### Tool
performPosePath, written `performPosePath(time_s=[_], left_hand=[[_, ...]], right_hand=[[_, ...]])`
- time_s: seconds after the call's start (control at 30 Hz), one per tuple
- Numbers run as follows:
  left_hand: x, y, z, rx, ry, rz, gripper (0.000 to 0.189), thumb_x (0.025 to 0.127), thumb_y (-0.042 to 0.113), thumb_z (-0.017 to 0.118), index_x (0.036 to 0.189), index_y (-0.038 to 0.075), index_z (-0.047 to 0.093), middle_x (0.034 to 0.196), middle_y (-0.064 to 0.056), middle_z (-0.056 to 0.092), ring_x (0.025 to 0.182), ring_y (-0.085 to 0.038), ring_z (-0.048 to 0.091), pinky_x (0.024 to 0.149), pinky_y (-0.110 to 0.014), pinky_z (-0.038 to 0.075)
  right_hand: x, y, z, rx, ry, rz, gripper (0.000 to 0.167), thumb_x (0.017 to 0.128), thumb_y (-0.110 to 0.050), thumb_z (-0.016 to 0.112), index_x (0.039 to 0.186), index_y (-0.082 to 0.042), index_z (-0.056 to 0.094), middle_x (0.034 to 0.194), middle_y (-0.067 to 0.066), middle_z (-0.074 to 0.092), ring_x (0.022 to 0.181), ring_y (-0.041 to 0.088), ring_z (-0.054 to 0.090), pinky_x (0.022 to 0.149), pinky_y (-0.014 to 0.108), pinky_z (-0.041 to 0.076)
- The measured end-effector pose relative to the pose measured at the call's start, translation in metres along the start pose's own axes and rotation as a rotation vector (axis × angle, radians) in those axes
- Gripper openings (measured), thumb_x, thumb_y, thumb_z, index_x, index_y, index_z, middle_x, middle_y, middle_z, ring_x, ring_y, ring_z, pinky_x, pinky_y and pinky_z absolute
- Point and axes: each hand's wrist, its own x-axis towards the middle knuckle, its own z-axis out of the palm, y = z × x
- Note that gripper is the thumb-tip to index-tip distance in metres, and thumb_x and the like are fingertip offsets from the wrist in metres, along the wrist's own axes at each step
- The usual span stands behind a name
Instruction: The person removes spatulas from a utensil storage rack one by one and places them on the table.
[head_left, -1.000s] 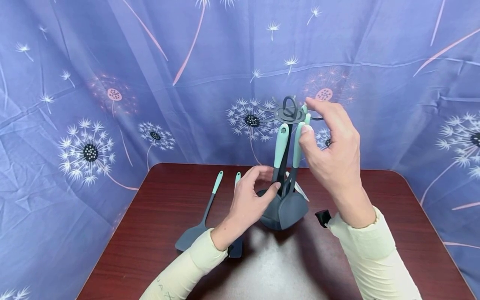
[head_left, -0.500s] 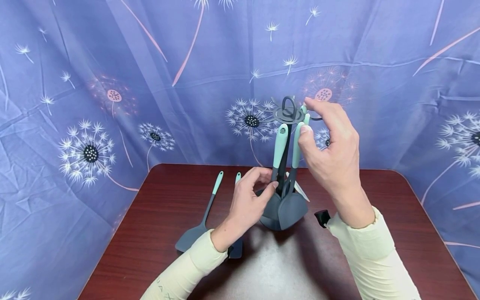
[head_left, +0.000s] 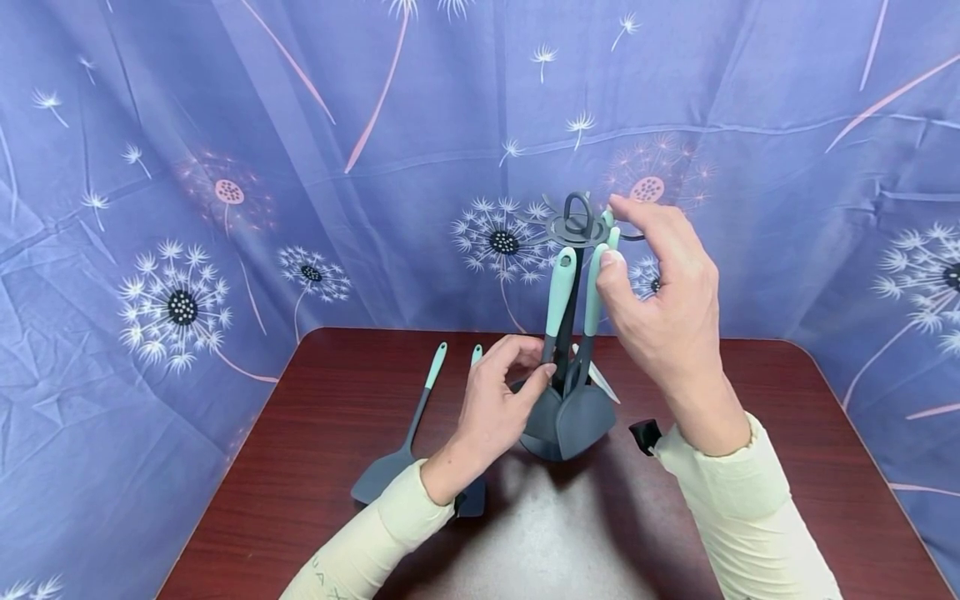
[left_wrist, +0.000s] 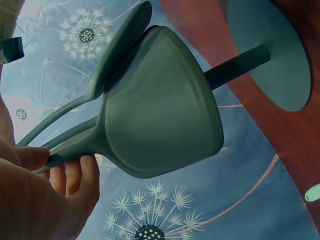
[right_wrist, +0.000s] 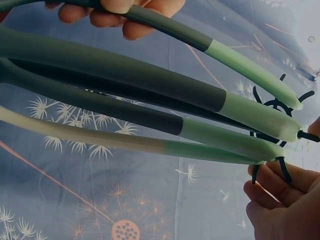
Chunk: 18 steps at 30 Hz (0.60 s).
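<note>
My left hand (head_left: 495, 396) pinches the dark neck of a spatula with a mint handle (head_left: 561, 292). Its broad grey head (left_wrist: 160, 110) fills the middle of the left wrist view. Up at the hooked top of a dark utensil stand (head_left: 576, 227), my right hand (head_left: 667, 292) curls its thumb and fingers about the ends of hanging utensils. The thumb lies on the mint handle of a second spatula (head_left: 588, 421). Behind hangs a utensil with a cream shaft (right_wrist: 85, 135). The stand's round base (left_wrist: 275, 55) shows in the left wrist view.
Two turners lie flat on the brown table (head_left: 795, 500): one with its whole grey blade (head_left: 381, 473) showing, the other (head_left: 472, 498) partly behind my left wrist. A blue dandelion-print curtain (head_left: 405, 208) hangs around the table's back and sides. A black wrist camera (head_left: 645, 436) sits by the right sleeve.
Almost nothing differs. Both hands keep their holds, and the utensils and stand stay in place; the left hand shifts very slightly.
</note>
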Motion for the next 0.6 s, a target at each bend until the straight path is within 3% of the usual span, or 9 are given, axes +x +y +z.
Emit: performPosePath(time_s=[0.6], left_hand=[[-0.0007, 0.0057, -0.0013, -0.024, 0.007, 0.001, 0.016, 0.101, 0.015, 0.074, 0.117, 0.015, 0.075, 0.107, 0.004, 0.071, 0.096, -0.012, 0.07, 0.09, -0.036, 0.062]], right_hand=[[-0.0002, 0.0, -0.0007, -0.006, -0.006, 0.004, 0.048, 0.093, -0.024, 0.059, 0.138, -0.013, 0.072, 0.129, 0.006, 0.073, 0.122, 0.021, 0.064, 0.105, 0.037, 0.047]])
